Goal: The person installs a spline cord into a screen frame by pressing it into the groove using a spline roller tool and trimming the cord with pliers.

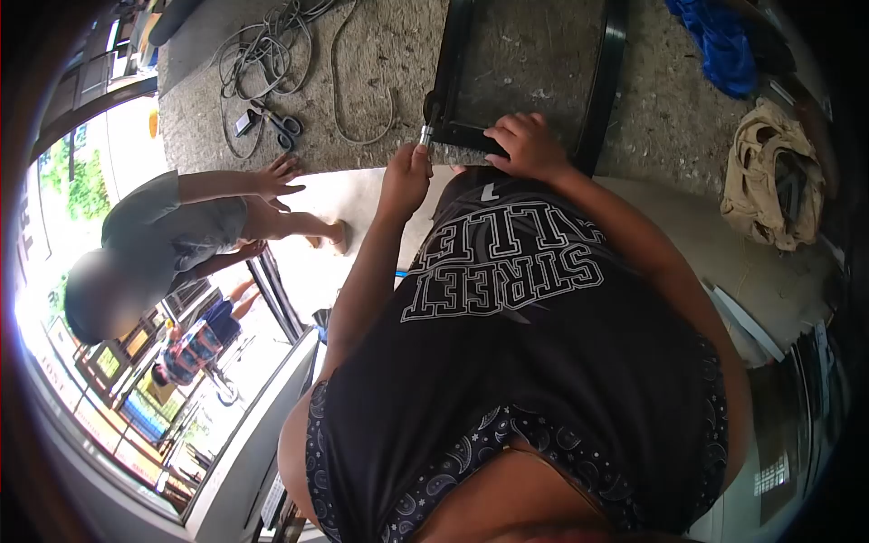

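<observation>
My left hand (405,181) is closed around a tool with a short silver shaft (425,135) and a dark rounded end; its exact kind is not clear. The dark end touches or overlaps the near left corner of a black rectangular frame (588,109) lying on the worn worktable (371,50). On the near rail of that frame, my right hand (529,149) grips with bent fingers, the thumb on the side toward me. Inside the frame a dark, dusty surface (529,59) shows.
Grey cord (272,77) lies coiled at the table's left, beside scissors (286,128). Another person (181,213) stands left, with a hand (276,176) near the table edge. Blue cloth (720,50) lies at the upper right, above a beige bag (769,172).
</observation>
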